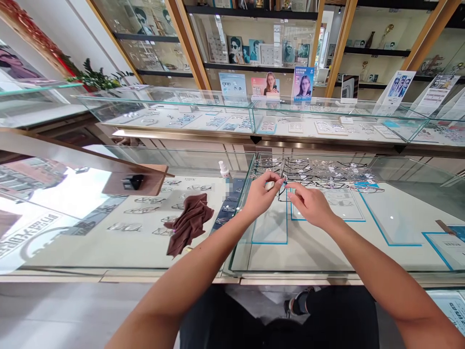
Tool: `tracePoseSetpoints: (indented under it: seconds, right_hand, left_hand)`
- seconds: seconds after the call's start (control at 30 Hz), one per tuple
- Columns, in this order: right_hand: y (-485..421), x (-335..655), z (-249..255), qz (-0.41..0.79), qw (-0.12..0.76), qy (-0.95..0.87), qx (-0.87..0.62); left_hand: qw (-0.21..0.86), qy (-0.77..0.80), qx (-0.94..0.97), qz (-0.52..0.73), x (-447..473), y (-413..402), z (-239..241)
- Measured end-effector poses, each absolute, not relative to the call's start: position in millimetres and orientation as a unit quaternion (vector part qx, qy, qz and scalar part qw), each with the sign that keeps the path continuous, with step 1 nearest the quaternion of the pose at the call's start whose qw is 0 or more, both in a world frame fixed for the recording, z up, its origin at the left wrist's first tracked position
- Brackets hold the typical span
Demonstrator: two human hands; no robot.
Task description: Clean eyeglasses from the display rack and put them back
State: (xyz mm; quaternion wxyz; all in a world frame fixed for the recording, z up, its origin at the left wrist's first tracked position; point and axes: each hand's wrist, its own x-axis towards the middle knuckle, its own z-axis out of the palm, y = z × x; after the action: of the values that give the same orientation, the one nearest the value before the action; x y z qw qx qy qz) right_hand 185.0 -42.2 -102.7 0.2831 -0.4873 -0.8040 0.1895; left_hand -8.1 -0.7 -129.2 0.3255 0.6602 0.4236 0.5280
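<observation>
Glasses [282, 192]: judged light, thin, fragile; best taken by the frame, not the lenses. Left hand [258, 198] and right hand [309, 206] each pinched the frame, grip closed, above the tabletop [327, 247].

Both bare forearms reach forward and converge, elbows wide apart and wrists nearly straight. The left hand [259, 196] is held with its fingers curled and its thumb pressed to the fingertips in a pinch. The right hand [308, 206] lies palm down, thumb and forefinger pinched together, just beside the left hand's fingertips.
</observation>
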Motion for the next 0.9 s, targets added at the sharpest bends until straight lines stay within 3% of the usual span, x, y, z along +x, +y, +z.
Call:
tracePoseSetpoints:
  seconds: [0.2, 0.4, 0.6, 0.9]
  right_hand:
    - [-44, 180, -102, 0.136, 0.22, -0.806, -0.533]
    - [-35, 187, -102, 0.106, 0.29, -0.739, -0.599]
    - [-28, 198, -100, 0.12, 0.403, -0.702, -0.575]
    - [-33, 178, -119, 0.193, 0.385, -0.756, -0.492]
  left_hand:
    - [0.277, 0.44, 0.678, 0.52, -8, -4, -130]
    - [0.276, 0.44, 0.684, 0.513, -11, 0, -133]
    - [0.347, 0.413, 0.693, 0.478, -9, -2, -131]
    - [0.474, 0.362, 0.637, 0.489, -7, 1, -134]
